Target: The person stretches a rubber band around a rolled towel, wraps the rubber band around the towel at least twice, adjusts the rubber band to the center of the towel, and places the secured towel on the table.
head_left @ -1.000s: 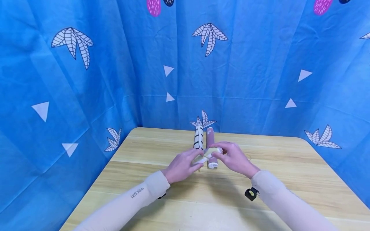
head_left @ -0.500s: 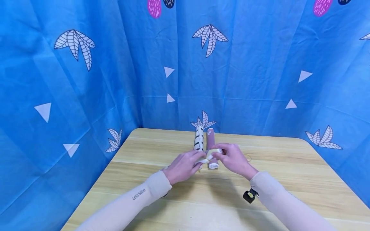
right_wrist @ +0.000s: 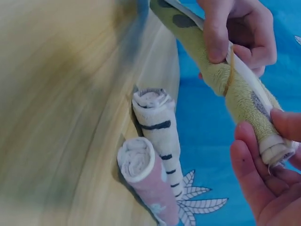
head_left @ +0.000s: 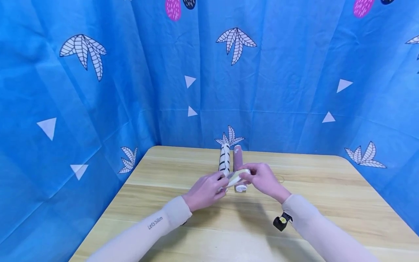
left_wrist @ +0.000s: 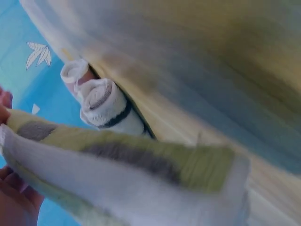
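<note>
Between both hands, lifted above the table, is a rolled green towel with grey patches and a white edge. A tan rubber band loops around the roll near its middle. My left hand grips the left part of the towel, its thumb along the roll beside the band. With thumb and fingers, my right hand holds the other end. Behind them on the table lie a white rolled towel with black stripes and a pink rolled towel, side by side.
A loose thin rubber band lies right of the right hand on the wooden table. A blue patterned curtain hangs behind the table and along its sides. A black strap device is on the right wrist.
My left hand has shifted slightly left and down, and its fingers have changed their hold on the green towel. My right hand stays nearly in place. The two rolls on the table have not moved.
</note>
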Demonstrator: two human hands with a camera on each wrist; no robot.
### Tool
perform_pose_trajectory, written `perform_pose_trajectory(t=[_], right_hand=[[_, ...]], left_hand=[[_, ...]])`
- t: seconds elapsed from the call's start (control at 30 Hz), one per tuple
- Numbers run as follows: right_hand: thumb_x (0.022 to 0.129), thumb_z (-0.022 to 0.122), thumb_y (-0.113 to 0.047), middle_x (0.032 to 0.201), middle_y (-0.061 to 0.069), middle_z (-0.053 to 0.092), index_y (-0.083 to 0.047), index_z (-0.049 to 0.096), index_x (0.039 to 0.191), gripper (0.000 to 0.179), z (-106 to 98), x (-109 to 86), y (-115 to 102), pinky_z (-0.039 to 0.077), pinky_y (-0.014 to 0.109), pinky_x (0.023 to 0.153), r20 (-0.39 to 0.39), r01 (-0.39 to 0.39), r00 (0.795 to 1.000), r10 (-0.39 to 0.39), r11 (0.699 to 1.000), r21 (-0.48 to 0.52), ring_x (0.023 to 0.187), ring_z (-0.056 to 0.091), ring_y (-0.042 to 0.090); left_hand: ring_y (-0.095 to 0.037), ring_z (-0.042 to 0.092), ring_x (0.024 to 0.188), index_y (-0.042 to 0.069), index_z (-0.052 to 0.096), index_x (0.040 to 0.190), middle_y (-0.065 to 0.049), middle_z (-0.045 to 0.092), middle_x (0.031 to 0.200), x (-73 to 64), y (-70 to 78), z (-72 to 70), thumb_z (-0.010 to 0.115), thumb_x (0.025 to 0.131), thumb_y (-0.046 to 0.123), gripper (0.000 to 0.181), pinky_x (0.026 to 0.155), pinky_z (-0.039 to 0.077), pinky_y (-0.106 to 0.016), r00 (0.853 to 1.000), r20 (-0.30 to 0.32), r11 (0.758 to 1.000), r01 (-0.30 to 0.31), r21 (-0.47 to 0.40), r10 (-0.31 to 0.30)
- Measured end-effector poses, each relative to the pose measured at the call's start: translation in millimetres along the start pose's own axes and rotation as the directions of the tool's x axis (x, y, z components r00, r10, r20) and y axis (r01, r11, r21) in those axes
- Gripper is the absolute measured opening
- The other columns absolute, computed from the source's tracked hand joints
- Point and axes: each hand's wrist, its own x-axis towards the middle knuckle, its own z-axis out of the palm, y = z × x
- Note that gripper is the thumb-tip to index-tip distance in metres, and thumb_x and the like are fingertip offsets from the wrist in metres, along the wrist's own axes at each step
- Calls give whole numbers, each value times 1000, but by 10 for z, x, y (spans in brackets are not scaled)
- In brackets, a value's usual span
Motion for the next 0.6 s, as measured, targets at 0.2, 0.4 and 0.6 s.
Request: perform_pose_trajectory(t=[0.2, 0.4, 0.6], right_hand=[[93, 70, -11, 97, 14, 73, 1, 70, 118, 28, -57, 27, -13, 61, 31, 67, 33, -28, 999, 25, 996, 84, 79, 72, 30], [95, 69, -21, 103, 6, 72, -13, 73, 120, 26, -108, -1, -22, 48, 24, 57, 39, 97, 995, -94, 993, -70, 70, 58, 20], [98, 65, -17, 127, 4, 67, -18, 73, 122, 25, -123, -20, 39, 55, 41, 90, 56, 340, 940, -335, 923, -178, 108, 64, 23]], left_hand=[[-6, 52, 65, 24, 54, 96, 2, 67, 108, 23, -75, -97, 66, 94, 20, 12, 52, 44, -16, 985, 74, 942, 173, -288, -158], [-7, 52, 60, 25, 52, 98, -2, 66, 102, 42, -86, -146, 60, 94, 13, 15, 49, 45, -23, 947, 194, 751, 322, -576, -258], [-17, 58, 69, 22, 53, 101, -2, 66, 97, 57, -85, -121, 58, 95, 11, 14, 53, 45, -22, 928, 250, 593, 369, -716, -275]])
